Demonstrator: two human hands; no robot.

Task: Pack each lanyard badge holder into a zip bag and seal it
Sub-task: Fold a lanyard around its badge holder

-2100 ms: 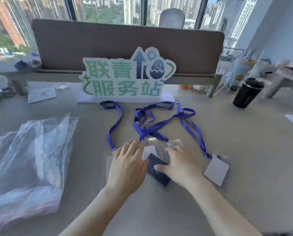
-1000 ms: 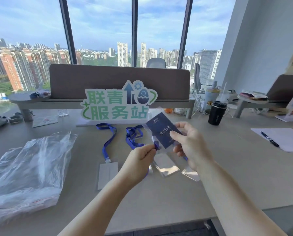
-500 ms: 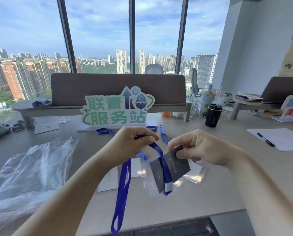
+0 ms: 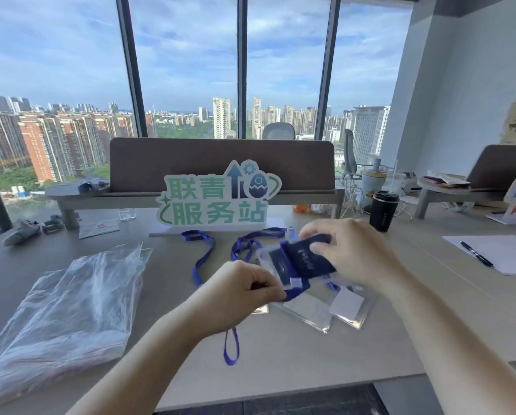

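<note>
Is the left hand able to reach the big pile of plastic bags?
Probably yes: the pile of plastic bags lies uncovered on its side, but the left hand would first have to release the blue lanyard.

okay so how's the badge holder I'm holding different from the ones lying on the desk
The held badge holder is up off the desk, between the left hand and right hand; the desk badge holders lie flat. The held one shows a dark navy card; the desk ones show white cards. All are clear sleeves, none bagged yet.
</note>
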